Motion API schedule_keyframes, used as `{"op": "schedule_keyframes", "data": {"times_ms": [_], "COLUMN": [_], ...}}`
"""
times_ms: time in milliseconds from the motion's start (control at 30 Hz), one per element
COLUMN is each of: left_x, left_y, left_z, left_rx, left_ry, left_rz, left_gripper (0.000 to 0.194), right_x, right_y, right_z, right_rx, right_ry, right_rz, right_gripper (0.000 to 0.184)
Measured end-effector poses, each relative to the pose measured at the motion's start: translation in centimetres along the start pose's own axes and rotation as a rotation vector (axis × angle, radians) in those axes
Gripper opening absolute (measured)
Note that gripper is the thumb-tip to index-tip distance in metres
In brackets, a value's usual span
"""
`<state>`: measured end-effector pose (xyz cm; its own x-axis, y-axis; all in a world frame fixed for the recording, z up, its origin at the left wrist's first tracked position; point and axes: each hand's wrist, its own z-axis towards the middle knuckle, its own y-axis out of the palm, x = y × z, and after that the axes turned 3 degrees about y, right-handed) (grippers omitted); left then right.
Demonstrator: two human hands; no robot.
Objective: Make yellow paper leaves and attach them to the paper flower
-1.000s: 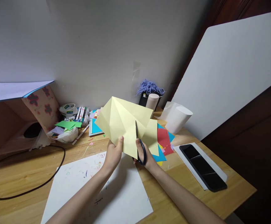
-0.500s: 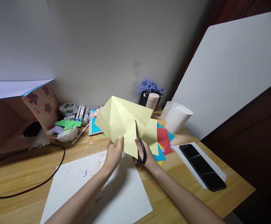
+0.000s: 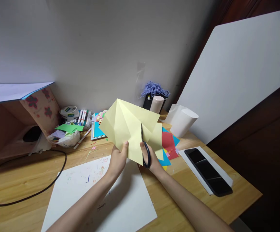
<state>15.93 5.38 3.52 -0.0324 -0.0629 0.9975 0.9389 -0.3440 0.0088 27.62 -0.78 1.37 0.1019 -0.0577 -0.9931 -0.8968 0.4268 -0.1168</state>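
Yellow paper (image 3: 127,125), creased, was raised above the table (image 3: 19,183) in the head view. The left hand (image 3: 118,160) pinched its lower edge, thumb on top; the right hand (image 3: 154,164) gripped dark scissors (image 3: 142,132), blade over the paper (a phone (image 3: 207,172) lay farther right).

Matt pale-yellow creased paper sheet (image 3: 125,127); dark scissors (image 3: 142,136) with smooth plastic-looking looped handles (image 3: 149,158); glossy black rectangular phone (image 3: 208,172) near the wooden table's (image 3: 247,193) right corner.

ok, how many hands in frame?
2: left hand gripping the lower edge of the pale yellow paper; right hand holding the scissors. Some fingers of each are hidden.
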Motion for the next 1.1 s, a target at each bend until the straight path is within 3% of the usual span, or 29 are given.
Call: {"op": "schedule_keyframes", "data": {"times_ms": [933,1100], "left_x": [-0.04,0.19], "left_y": [0.03,-0.39], "left_z": [0.03,0.34], "left_rx": [-0.006,0.028], "left_ry": [-0.035,-0.04], "left_rz": [0.012,-0.006], "left_gripper": [0.043,0.045], "right_x": [-0.13,0.55], "right_y": [-0.09,0.25], "right_z": [-0.02,0.53], "right_rx": [0.048,-0.025], "right_ry": [-0.026,0.141], "right_rz": [0.016,0.14], "right_gripper": [0.048,0.055]}}
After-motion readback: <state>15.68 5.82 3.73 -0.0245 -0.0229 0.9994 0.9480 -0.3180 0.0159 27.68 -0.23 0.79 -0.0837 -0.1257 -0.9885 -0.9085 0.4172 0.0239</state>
